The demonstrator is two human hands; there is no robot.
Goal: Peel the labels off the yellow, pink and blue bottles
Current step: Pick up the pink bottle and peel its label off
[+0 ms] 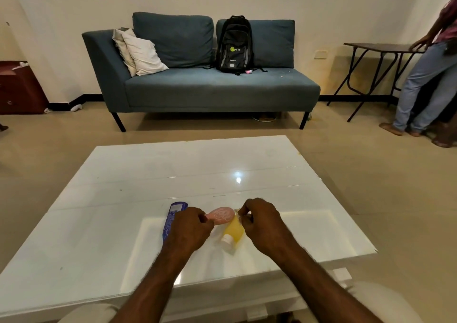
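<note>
Three bottles lie on the white glossy table (103, 199). The blue bottle (173, 217) lies at the left with its printed label facing up. The pink bottle (220, 215) lies in the middle, and my left hand (189, 228) covers its near end with fingers curled on it. The yellow bottle (232, 232) lies at the right, white cap toward me. My right hand (262, 221) pinches something small and pale at the yellow bottle's far end; whether it is a label I cannot tell.
A blue sofa (210, 87) with a black backpack (235, 45) and white pillows stands beyond the table. A person (427, 75) stands at the far right by a dark folding table (380, 50). A dark red box (19, 87) sits at the left wall.
</note>
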